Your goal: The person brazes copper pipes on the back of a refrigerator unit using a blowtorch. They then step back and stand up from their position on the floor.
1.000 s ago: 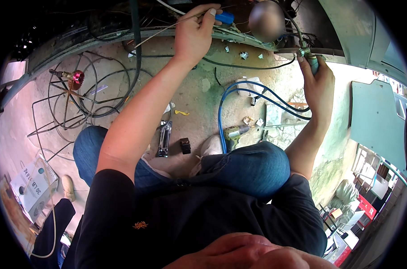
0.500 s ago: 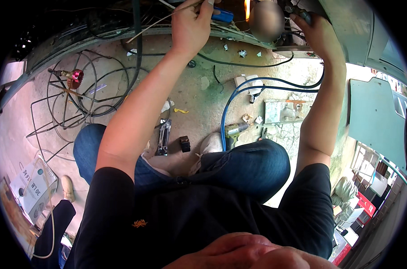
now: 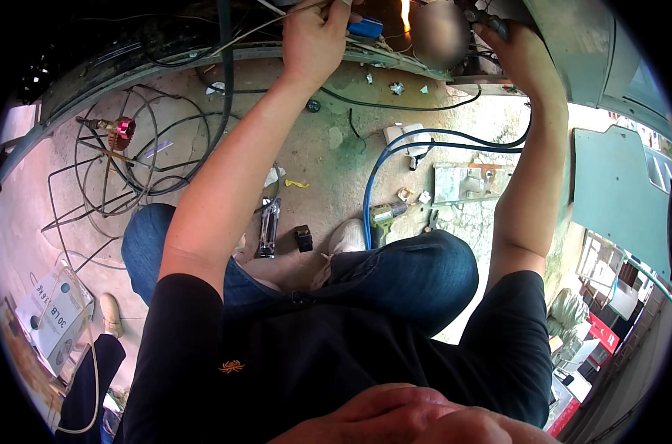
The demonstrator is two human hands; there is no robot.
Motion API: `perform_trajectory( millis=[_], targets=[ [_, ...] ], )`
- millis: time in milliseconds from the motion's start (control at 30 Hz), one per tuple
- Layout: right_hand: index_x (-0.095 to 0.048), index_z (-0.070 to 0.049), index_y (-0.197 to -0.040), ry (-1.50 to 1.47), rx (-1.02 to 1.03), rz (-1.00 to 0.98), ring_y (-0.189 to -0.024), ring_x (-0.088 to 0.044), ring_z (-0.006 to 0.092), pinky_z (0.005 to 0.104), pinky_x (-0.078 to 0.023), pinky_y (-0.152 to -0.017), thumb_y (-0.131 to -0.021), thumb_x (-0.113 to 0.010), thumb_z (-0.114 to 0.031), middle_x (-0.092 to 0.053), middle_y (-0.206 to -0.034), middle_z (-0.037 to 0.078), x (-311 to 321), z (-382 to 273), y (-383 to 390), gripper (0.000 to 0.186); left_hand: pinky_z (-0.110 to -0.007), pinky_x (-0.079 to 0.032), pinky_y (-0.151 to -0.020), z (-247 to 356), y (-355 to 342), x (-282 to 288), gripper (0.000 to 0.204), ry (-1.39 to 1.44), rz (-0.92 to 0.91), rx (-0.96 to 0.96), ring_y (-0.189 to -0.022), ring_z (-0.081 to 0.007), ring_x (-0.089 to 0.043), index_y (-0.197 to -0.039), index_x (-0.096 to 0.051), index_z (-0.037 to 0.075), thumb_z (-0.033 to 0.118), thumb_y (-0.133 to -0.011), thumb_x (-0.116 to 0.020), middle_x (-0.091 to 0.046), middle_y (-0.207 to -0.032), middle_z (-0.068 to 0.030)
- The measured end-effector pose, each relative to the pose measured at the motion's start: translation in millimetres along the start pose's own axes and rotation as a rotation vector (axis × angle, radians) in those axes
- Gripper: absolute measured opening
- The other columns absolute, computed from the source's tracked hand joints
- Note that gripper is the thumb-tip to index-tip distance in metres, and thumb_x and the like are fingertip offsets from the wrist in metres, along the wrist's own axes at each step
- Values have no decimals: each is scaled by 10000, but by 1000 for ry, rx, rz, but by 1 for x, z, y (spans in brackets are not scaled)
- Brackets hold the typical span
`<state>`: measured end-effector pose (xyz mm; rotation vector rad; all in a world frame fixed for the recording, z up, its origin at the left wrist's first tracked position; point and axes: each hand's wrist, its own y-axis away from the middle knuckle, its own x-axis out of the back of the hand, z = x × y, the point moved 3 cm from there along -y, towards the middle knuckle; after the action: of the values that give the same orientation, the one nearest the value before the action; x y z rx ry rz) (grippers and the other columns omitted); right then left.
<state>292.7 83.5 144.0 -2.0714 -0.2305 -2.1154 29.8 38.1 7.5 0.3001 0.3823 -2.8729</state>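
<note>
My left hand (image 3: 313,46) is closed at the top edge, pinching a thin tan rod (image 3: 265,31) that slants down to the left. Just right of its fingers lies a blue cylinder (image 3: 365,28). My right hand (image 3: 525,59) is wrapped round a dark torch handle (image 3: 494,27) with a knob, inside the open metal housing. Between the hands burns a narrow orange flame (image 3: 405,16). A round blurred patch beside the flame hides what is behind it, and the tips of my left fingers are cut off by the upper edge.
The housing's metal edge (image 3: 395,62) runs below both hands. Blue hoses (image 3: 425,139) loop on the floor near a green drill (image 3: 384,214) and pliers (image 3: 432,220). At left lie coiled black tubing (image 3: 154,155) and a red-knobbed valve (image 3: 121,135). Another person's shoe (image 3: 111,314) is beside a white box (image 3: 54,314).
The whole view has shifted very slightly. The flame's shape differs a little, and both hands keep nearly the same place and hold.
</note>
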Motion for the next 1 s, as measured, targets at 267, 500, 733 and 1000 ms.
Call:
perform_trajectory(
  millis=[267,500,733,1000],
  targets=[
    [-657,48,-981,-113,-89,112,-692,-619,381,440,-489,-705,-965,-640,-463,-632,-747,225,12,-22,35,511,-257,-510,-711,1,5,2,222,-14,26,23,-800,-110,-648,-1146,-684,-42,101,-1046,-546,-723,-968,-62],
    [-658,35,-927,-506,-438,108,-599,-492,166,342,-419,-589,-973,-659,-359,-572,-646,85,-3,-12,139,397,-248,-517,-711,-11,9,5,208,19,27,-23,-808,-96,-647,-1126,-689,-43,95,-1039,-560,-729,-955,-60],
    [-599,42,-1097,-1588,-789,6,-535,-360,75,253,-296,-482,-1056,-570,-304,-384,-655,-38,-143,44,185,350,-240,-513,-705,0,15,4,199,-18,70,-17,-783,-104,-647,-1124,-693,-28,92,-1037,-559,-733,-965,-58],
    [-585,-14,-1083,-2596,-627,-403,-534,-315,27,183,-275,-462,-1067,-561,-356,-366,-676,-71,-242,26,144,342,-240,-526,-714,7,30,11,247,-201,-86,-115,-872,-129,-702,-1200,-680,-6,141,-1050,-549,-746,-1083,-90]
  ],
)
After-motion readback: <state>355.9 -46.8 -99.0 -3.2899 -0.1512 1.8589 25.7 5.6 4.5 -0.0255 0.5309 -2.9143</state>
